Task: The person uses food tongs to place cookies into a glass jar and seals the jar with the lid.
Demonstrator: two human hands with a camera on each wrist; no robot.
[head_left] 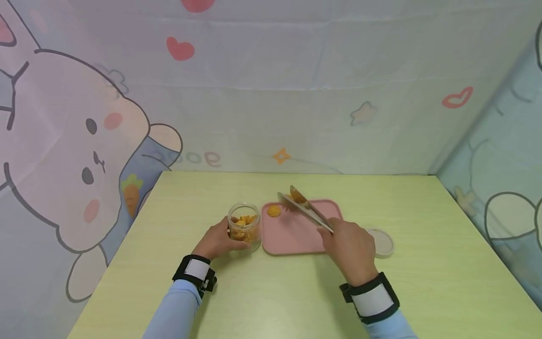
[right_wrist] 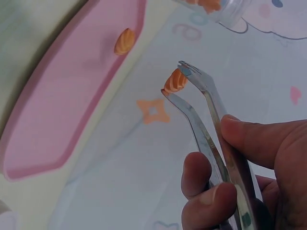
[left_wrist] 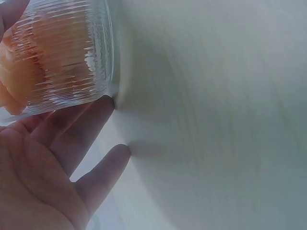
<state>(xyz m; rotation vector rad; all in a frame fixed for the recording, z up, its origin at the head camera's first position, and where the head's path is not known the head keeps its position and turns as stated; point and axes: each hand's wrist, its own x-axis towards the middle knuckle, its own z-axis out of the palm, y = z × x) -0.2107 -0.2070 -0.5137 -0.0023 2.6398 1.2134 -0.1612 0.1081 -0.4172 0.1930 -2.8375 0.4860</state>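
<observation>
A clear ribbed glass jar (head_left: 246,237) stands on the table left of the pink tray, part filled with small orange-yellow piped cookies. My left hand (head_left: 218,239) holds the jar from its left side, thumb in front and fingers behind; in the left wrist view two fingertips (left_wrist: 108,101) reach down near its base. Metal tongs (head_left: 315,215) are gripped in my right hand (head_left: 350,247) over the tray. Between the tong tips a swirled cookie (right_wrist: 175,81) is pinched, well apart from the tray. One similar cookie (head_left: 274,211) lies in the tray's far left corner.
The shallow pink tray (head_left: 292,238) sits mid-table, its left edge close beside the jar. Partly behind my right hand lies a round whitish lid (head_left: 382,243). A printed cloth backdrop (head_left: 271,94) rises behind the pale yellow-green table (head_left: 262,301).
</observation>
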